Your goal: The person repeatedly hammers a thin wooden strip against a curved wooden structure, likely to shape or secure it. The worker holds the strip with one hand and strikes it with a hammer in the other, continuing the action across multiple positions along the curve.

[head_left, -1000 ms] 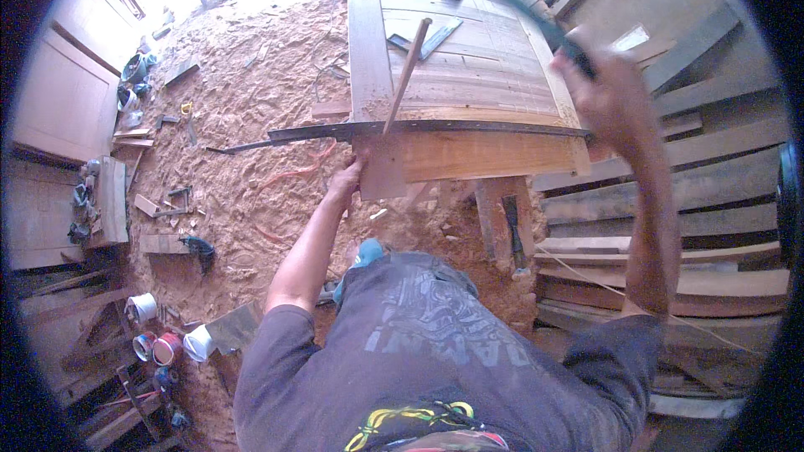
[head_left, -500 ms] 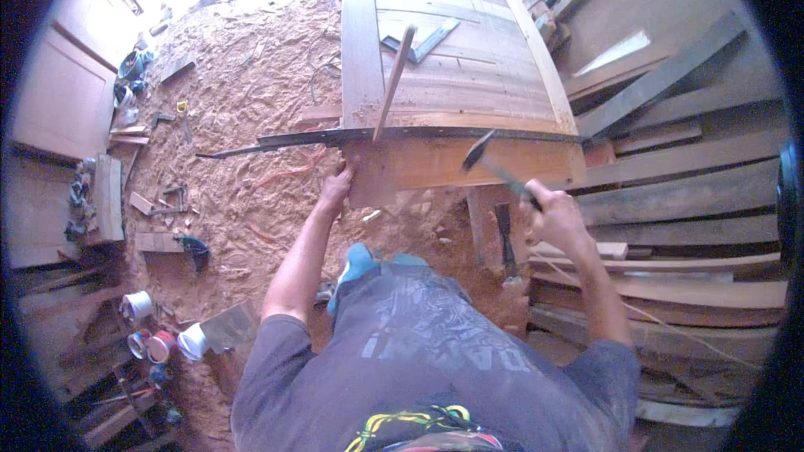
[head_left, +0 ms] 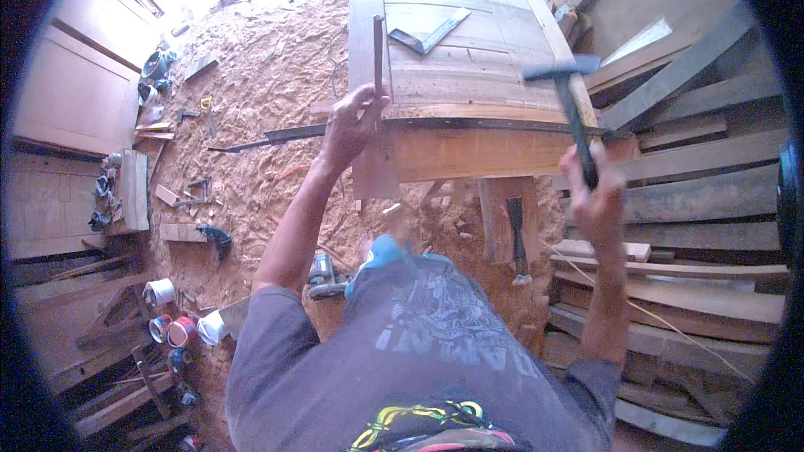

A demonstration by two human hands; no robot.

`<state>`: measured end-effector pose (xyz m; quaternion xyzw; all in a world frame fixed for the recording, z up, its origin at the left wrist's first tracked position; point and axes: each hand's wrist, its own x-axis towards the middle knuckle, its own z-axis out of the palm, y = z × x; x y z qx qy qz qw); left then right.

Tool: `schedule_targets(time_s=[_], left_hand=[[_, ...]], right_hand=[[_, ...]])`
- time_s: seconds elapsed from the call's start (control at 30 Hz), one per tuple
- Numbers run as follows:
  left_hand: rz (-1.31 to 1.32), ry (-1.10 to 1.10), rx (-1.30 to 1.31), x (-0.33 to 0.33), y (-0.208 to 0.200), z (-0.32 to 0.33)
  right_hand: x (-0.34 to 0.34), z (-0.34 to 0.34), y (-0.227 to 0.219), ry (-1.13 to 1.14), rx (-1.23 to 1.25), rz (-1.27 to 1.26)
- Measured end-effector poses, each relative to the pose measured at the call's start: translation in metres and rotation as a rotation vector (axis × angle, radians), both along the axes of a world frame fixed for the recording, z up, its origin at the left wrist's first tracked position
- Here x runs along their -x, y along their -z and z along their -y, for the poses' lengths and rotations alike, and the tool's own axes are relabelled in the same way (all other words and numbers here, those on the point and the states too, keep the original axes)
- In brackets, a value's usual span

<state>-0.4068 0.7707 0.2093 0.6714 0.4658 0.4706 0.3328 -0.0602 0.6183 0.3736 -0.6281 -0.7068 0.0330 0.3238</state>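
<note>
A wooden panel door (head_left: 469, 12) lies in front of me, with a long dark metal bar (head_left: 494, 125) running across its near end. Above the bar's left part, my left hand (head_left: 353, 124) has its fingers closed on a thin wooden stick (head_left: 378, 50) that stands nearly upright. My right hand (head_left: 596, 192), smeared by motion, grips the handle of a hammer (head_left: 572, 105) at the door's near right corner. The hammer's head is raised and blurred. A try square (head_left: 431, 31) rests on the door beyond the stick.
Stacked boards (head_left: 687, 201) fill the right side. Wood shavings (head_left: 243, 92) cover the floor at left, with loose offcuts and tools among them. White and red tubs (head_left: 212, 328) stand at lower left. A power tool (head_left: 325, 276) lies by my feet.
My left hand has gone from the board's near left edge up to the stick, which now stands straighter. My right hand has swung the hammer up and to the right.
</note>
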Motion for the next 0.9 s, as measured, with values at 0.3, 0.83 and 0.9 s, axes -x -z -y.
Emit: schedule_targets(time_s=[0.3,0.83,0.9], left_hand=[[-0.048,0.039,-0.112,0.001,0.031,-0.009],[-0.045,0.053,-0.15,0.003,0.029,-0.006],[-0.015,0.049,-0.146,0.008,0.032,-0.008]], right_hand=[[0.104,-0.094,-0.106,-0.173,0.134,0.594],[0.013,-0.043,-0.068,-0.273,0.615,0.738],[-0.008,-0.024,-0.073,-0.193,0.406,0.512]])
